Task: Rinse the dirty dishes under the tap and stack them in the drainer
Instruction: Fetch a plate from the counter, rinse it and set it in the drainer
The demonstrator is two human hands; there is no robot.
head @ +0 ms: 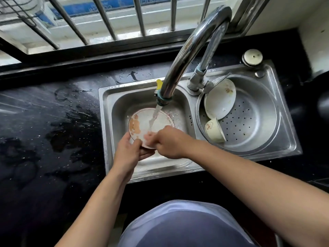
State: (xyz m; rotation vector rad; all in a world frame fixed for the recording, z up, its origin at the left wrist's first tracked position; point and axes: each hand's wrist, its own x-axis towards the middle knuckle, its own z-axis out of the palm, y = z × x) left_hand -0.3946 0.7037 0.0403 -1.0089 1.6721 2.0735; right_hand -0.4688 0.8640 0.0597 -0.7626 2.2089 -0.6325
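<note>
On the right hand [170,141] I can't make out the fingertips [150,137]: they smear into a pale blur on the plate [142,120]. Both hands cover the plate's near rim, and the left hand [130,151] reaches under it where I lose sight of its fingers. The lettering [170,121] on that rim is too small for me to read. The base of the tap [187,56] hides 1 edge of the bowl [219,100].

Tiny lettering on the plate [164,123] rim and on the blue sign [80,8] outside, both illegible.
</note>
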